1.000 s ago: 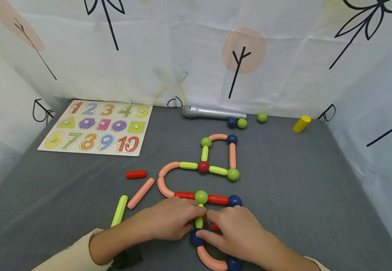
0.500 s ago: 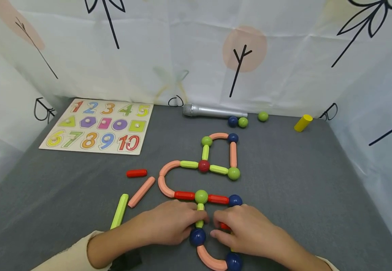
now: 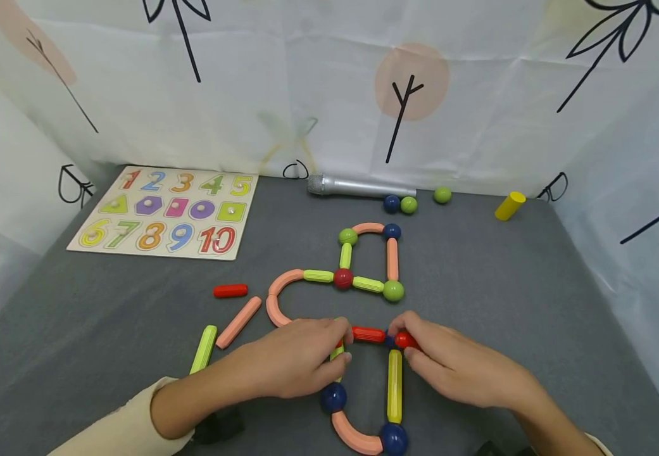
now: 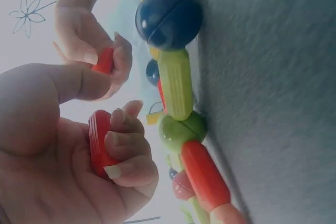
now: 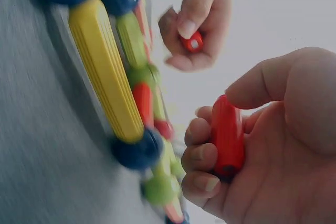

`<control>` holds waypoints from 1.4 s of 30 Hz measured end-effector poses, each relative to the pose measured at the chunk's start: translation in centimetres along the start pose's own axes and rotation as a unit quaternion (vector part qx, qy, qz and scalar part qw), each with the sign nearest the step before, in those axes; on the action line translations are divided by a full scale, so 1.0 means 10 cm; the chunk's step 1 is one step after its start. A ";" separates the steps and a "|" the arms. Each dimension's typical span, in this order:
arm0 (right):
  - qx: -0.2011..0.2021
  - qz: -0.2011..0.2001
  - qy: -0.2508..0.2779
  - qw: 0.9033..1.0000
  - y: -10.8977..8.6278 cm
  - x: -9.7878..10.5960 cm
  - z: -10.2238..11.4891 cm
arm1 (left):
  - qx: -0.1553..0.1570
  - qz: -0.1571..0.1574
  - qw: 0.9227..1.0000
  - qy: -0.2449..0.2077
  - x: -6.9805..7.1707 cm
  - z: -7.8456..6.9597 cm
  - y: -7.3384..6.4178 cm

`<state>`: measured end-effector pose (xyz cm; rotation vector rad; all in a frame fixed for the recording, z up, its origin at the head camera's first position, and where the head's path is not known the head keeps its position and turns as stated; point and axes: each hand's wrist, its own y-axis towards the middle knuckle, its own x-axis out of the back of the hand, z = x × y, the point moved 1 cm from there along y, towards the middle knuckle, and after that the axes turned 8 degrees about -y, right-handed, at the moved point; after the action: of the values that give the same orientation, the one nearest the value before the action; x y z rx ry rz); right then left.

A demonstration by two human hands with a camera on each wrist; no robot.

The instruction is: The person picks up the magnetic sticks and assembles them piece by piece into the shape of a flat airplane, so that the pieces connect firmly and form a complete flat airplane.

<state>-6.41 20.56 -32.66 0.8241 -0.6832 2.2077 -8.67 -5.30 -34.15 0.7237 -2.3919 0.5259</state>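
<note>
My left hand (image 3: 301,358) hovers over the left side of a figure made of magnetic balls and sticks. Curled inside its fingers is a short red magnetic stick (image 4: 100,142). My right hand (image 3: 466,367) holds another red magnetic stick (image 3: 406,340) beside the blue ball at the figure's right. Below that ball runs a yellow stick (image 3: 395,386) down to a lower blue ball (image 3: 394,438). A curved peach stick (image 3: 356,436) links it to the left blue ball (image 3: 333,397). In the head view my left hand hides the green ball (image 4: 182,131) and a red stick (image 4: 205,177).
Loose red (image 3: 230,291), peach (image 3: 238,323) and green (image 3: 203,349) sticks lie to the left. A number puzzle board (image 3: 164,212) is at the back left. Along the back are a silver microphone (image 3: 363,187), loose balls (image 3: 442,195) and a yellow cylinder (image 3: 509,206).
My right hand has moved up and to the right with its red stick, uncovering the yellow stick. My left hand has shifted slightly up, over the green ball. The figure stays in place.
</note>
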 end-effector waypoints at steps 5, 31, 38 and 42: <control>0.029 -0.042 -0.045 0.998 -0.07 0.16 -0.14 | -0.001 -0.015 1.000 0.022 0.07 -0.02 0.13; 0.028 -0.043 -0.161 0.986 0.12 0.14 -0.49 | -0.017 -0.015 0.994 0.111 0.01 0.00 0.33; 0.026 -0.050 -0.162 0.985 0.12 0.14 -0.51 | -0.015 -0.014 0.994 0.106 0.01 0.01 0.33; 0.021 -0.037 -0.157 0.987 0.12 0.13 -0.50 | -0.015 -0.015 0.994 0.106 0.01 0.01 0.33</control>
<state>-9.82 23.66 -35.28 1.2144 -0.7436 2.0524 -10.73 -2.78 -34.82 0.6558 -2.1836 0.5260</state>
